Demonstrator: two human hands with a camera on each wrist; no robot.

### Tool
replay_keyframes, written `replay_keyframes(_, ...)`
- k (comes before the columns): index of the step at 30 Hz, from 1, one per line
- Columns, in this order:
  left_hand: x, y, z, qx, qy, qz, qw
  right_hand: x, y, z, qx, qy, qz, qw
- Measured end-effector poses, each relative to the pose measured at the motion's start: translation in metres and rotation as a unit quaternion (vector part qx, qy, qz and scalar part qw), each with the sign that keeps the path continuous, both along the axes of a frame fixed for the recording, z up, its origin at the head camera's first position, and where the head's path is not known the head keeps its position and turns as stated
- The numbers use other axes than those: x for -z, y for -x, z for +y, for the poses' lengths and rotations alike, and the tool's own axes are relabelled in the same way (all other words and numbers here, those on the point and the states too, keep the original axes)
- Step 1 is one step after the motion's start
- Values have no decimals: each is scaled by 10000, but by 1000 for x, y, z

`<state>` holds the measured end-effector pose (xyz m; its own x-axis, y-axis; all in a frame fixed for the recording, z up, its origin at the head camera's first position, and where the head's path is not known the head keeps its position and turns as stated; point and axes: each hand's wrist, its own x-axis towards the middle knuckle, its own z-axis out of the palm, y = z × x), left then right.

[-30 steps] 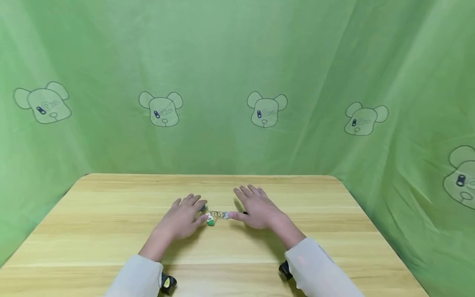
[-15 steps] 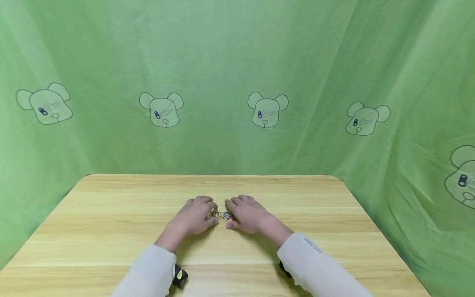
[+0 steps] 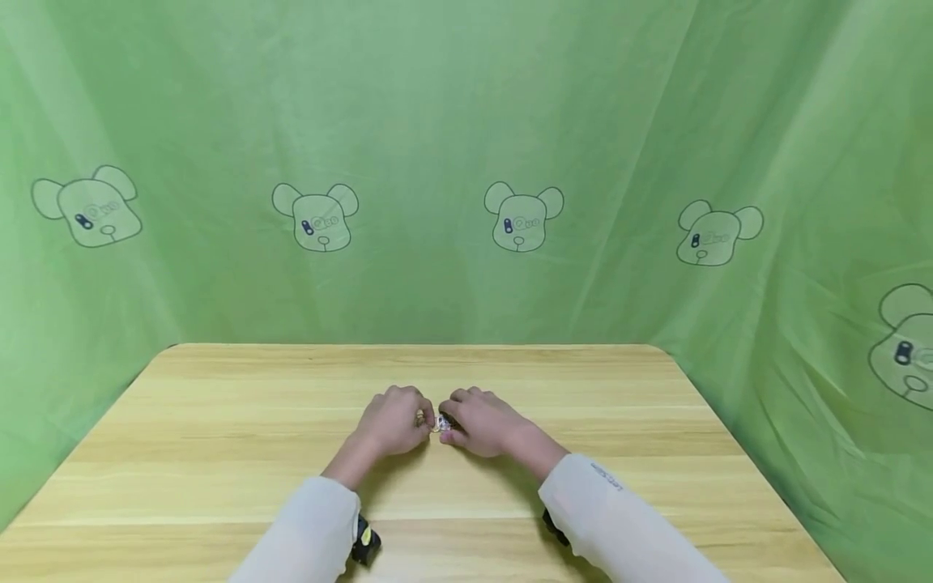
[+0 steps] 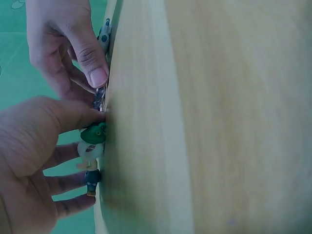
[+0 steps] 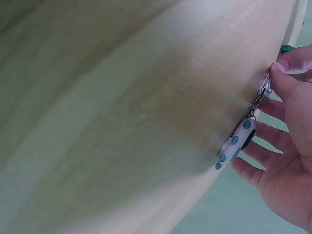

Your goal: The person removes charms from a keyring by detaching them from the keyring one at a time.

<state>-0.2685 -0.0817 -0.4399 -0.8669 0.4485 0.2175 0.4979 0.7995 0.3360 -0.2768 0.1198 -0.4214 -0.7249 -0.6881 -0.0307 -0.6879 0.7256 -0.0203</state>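
Observation:
Several small charms joined by metal links, seemingly keychains, lie between the hands over the table. In the head view my left hand (image 3: 394, 423) is curled at the gold end, while my right hand (image 3: 483, 424) pinches a small clear-and-coloured piece (image 3: 442, 423) beside it. Under my left fingers in the left wrist view are a green-headed figurine (image 4: 93, 134) and a dark blue charm (image 4: 91, 178). From my right fingertips in the right wrist view, a silver chain (image 5: 257, 103) leads to a white charm with blue dots (image 5: 239, 139), next to the loose fingers. The pinched links are mostly hidden.
The light wooden table (image 3: 219, 453) extends all around the hands. Behind and beside it hangs a green curtain (image 3: 423, 97) printed with bear heads. Dark wrist cameras sit under both pale sleeves (image 3: 619, 518).
Both hands were spread flat over the charms. They have come closer together, their fingers curling onto the linked pieces, and most of the charms are now covered.

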Motion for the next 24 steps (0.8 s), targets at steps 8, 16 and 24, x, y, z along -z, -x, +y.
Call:
replay_keyframes(8, 0, -3, 0, 21, -15, -100, 9999, 1, 6, 1, 3, 257, -78, 9996)
replay_keyframes(16, 4, 0, 1, 371, 147, 32, 9992, 5, 11, 3, -144, 586, -78, 9981)
replay_keyframes(24, 2, 1, -1, 407, 133, 121, 9990, 1, 13, 1, -137, 931, -199, 9954)
